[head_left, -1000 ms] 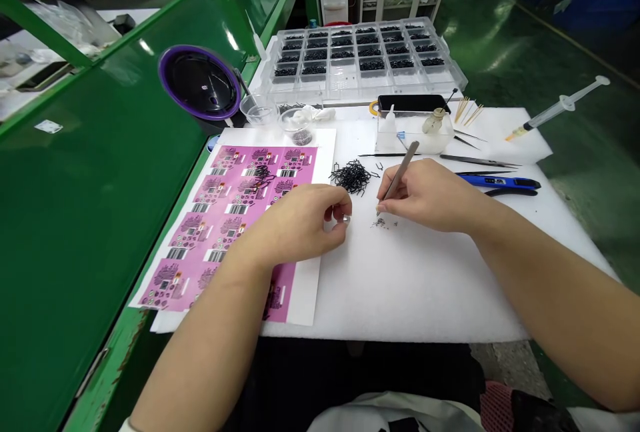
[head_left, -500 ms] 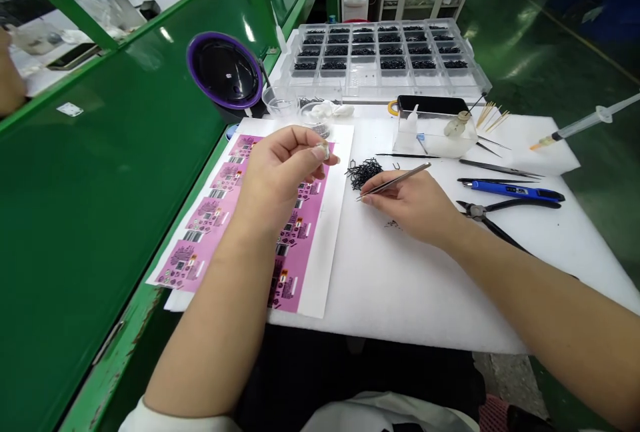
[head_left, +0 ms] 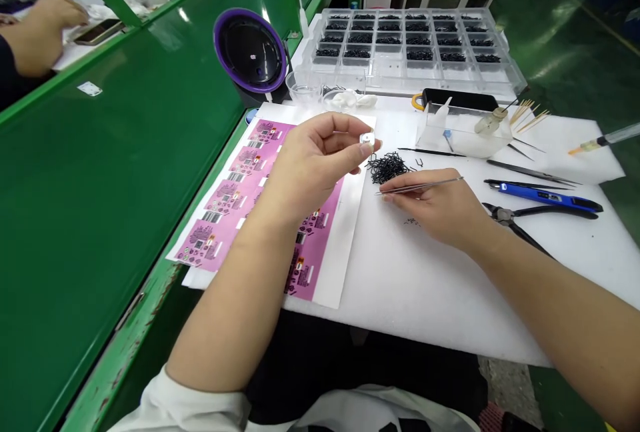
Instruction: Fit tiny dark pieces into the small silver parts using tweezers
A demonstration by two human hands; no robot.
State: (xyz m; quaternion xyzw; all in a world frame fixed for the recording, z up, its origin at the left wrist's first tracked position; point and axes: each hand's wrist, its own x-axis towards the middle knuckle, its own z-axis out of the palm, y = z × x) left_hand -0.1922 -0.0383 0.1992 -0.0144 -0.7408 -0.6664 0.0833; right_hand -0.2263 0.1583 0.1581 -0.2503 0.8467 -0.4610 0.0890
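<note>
Between thumb and fingertips, my left hand (head_left: 325, 159) pinches a small white piece (head_left: 367, 138), too small to name more exactly. It is held above the edge of a pink printed sheet (head_left: 225, 195). My right hand (head_left: 435, 205) grips a pair of metal tweezers (head_left: 425, 186), their tips pointing left, just in front of a pile of short bent black wires (head_left: 389, 168). One loose bent wire (head_left: 419, 163) lies right of the pile. Tiny dark bits (head_left: 413, 222) are scattered on the white table under my right hand.
A clear compartment box (head_left: 400, 75) of black pieces stands at the back. Diagonal cutters (head_left: 505, 215), a blue utility knife (head_left: 550, 197) and more tweezers (head_left: 530, 172) lie right. A clear tray (head_left: 435, 135), a phone (head_left: 460, 99), a syringe (head_left: 610, 137) and a purple-rimmed black fan (head_left: 250, 51) stand around.
The whole view has shifted, with the table contents sitting further right. My left hand, with the white piece, has come closer to the wire pile and the tweezers. The tweezers lie flatter.
</note>
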